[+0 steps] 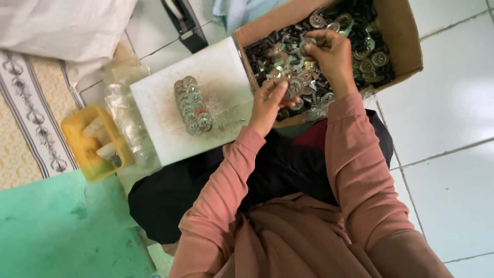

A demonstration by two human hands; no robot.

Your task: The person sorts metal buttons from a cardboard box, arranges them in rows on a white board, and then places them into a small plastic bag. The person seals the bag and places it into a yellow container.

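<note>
The left hand [267, 105] grips a round metal disc [294, 88] at the edge of the cardboard box [399, 36]; the right hand [329, 51] pinches a small part [307, 43] above the parts inside.

open brown cardboard box [401, 36] at top, clear plastic bag [123, 113] left of it.

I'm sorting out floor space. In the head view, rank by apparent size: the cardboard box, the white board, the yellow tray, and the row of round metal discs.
1. Cardboard box, partly cut off by the frame.
2. White board, looks close to the box, so that order is unsure.
3. Yellow tray.
4. Row of metal discs.
</note>
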